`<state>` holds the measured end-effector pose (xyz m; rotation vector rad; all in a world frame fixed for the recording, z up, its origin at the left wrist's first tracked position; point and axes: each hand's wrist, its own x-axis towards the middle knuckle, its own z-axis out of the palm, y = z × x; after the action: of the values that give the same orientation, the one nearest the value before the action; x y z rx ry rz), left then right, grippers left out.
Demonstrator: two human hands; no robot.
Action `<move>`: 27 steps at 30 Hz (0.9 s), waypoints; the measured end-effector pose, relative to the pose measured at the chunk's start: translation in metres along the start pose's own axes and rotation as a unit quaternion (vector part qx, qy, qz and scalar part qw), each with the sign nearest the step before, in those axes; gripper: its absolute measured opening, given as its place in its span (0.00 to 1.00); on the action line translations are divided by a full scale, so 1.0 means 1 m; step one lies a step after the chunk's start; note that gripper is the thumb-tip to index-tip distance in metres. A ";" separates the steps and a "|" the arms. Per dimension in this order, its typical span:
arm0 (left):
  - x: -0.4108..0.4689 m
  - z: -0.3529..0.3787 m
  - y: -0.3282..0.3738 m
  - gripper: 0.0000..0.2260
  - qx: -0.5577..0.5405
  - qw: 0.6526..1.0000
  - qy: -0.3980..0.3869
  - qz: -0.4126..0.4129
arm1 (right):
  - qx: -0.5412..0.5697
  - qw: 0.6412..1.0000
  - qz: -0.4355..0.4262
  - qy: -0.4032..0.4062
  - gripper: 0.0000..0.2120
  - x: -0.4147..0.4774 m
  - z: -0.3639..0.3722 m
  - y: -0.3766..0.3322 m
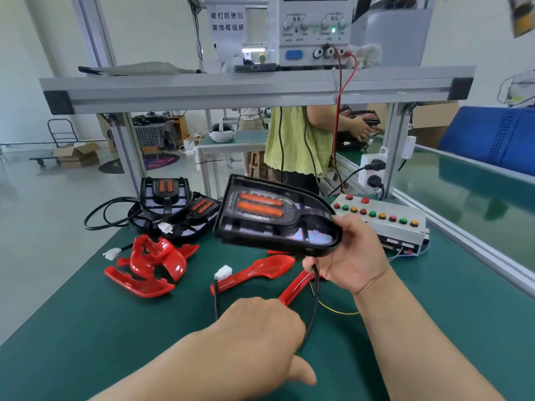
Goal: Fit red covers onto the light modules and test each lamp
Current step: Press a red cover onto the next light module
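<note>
Green bench mat (pixel 86 328): red covers (pixel 150 264) loose; two modules (pixel 173 206) bare behind. Right hand (pixel 350 256) pinches an uncovered module (pixel 275 218) aloft; left hand (pixel 257 328) closed on its cable (pixel 314 302). Seemingly none fitted; testing pending.

— Floor and walls? 
— Pale glossy floor (pixel 43 192); plain light wall (pixel 26 53). A hand trolley (pixel 62 134) stands at the far left, with cardboard boxes (pixel 76 154) beside it.

— Furniture? 
— Green-topped workbench (pixel 86 328) under an aluminium-framed shelf (pixel 254 88). A second green table (pixel 231 138) stands behind. A blue panel (pixel 489 137) leans at right.

— Lighting? 
— Even and bright.
</note>
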<state>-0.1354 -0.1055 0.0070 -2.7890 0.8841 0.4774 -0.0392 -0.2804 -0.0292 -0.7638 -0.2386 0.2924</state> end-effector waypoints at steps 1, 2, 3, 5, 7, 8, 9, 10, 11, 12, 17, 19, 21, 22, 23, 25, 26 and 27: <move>-0.001 0.000 -0.002 0.23 -0.040 0.999 -0.013 0.007 | -0.029 0.999 0.014 0.006 0.16 0.001 0.000 0.001; 0.001 0.002 -0.007 0.24 -0.081 0.996 -0.021 0.008 | -0.060 0.998 0.027 0.012 0.16 0.003 0.001 0.003; 0.003 0.004 -0.014 0.25 -0.120 0.992 -0.026 0.011 | -0.086 0.995 0.040 0.017 0.18 0.005 0.000 0.005; 0.007 0.006 -0.030 0.26 -0.217 0.975 -0.050 0.014 | -0.117 0.991 0.060 0.031 0.20 0.007 -0.002 0.007; 0.013 0.009 -0.046 0.26 -0.332 0.940 -0.077 -0.009 | -0.138 0.987 0.068 0.049 0.20 0.008 -0.006 0.005; 0.015 0.012 -0.054 0.26 -0.364 0.928 -0.075 -0.029 | -0.141 0.986 0.065 0.058 0.20 0.007 -0.010 0.004; 0.017 0.015 -0.062 0.25 -0.376 0.923 -0.065 -0.047 | -0.136 0.987 0.056 0.068 0.19 0.006 -0.014 0.002; 0.020 0.018 -0.069 0.23 -0.376 0.923 -0.053 -0.060 | -0.123 0.988 0.044 0.078 0.19 0.004 -0.019 0.000; 0.022 0.021 -0.074 0.21 -0.372 0.925 -0.043 -0.072 | -0.107 0.990 0.031 0.087 0.19 0.003 -0.024 -0.001; 0.025 0.022 -0.079 0.19 -0.361 0.928 -0.034 -0.086 | -0.091 0.991 0.018 0.095 0.19 0.001 -0.028 -0.002; 0.027 0.015 -0.089 0.15 -0.198 0.967 -0.025 -0.160 | -0.064 0.990 -0.001 0.128 0.20 0.001 -0.034 -0.001; 0.025 0.011 -0.091 0.16 -0.091 0.983 0.001 -0.158 | -0.057 0.989 -0.003 0.133 0.19 0.001 -0.035 -0.001; 0.022 0.008 -0.093 0.17 -0.051 0.987 0.006 -0.154 | -0.050 0.989 -0.013 0.137 0.18 0.000 -0.037 -0.003; 0.021 0.007 -0.094 0.18 -0.056 0.987 0.003 -0.153 | -0.046 0.989 -0.021 0.139 0.18 0.000 -0.038 -0.004; 0.019 0.006 -0.095 0.18 -0.069 0.986 0.000 -0.151 | -0.040 0.989 -0.028 0.141 0.19 0.000 -0.040 -0.005; 0.019 0.008 -0.097 0.15 -0.095 0.984 0.003 -0.149 | -0.031 0.989 -0.033 0.143 0.19 0.001 -0.042 -0.006; 0.021 0.009 -0.097 0.14 -0.091 0.984 0.020 -0.152 | -0.030 0.989 -0.031 0.143 0.19 0.002 -0.042 -0.006; 0.023 0.009 -0.099 0.13 -0.073 0.983 0.051 -0.161 | -0.033 0.989 -0.028 0.142 0.19 0.002 -0.042 -0.005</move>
<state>-0.0623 -0.0357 -0.0024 -3.0343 0.4136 0.3626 -0.0235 -0.3102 -0.0548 -0.8528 -0.0012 0.1207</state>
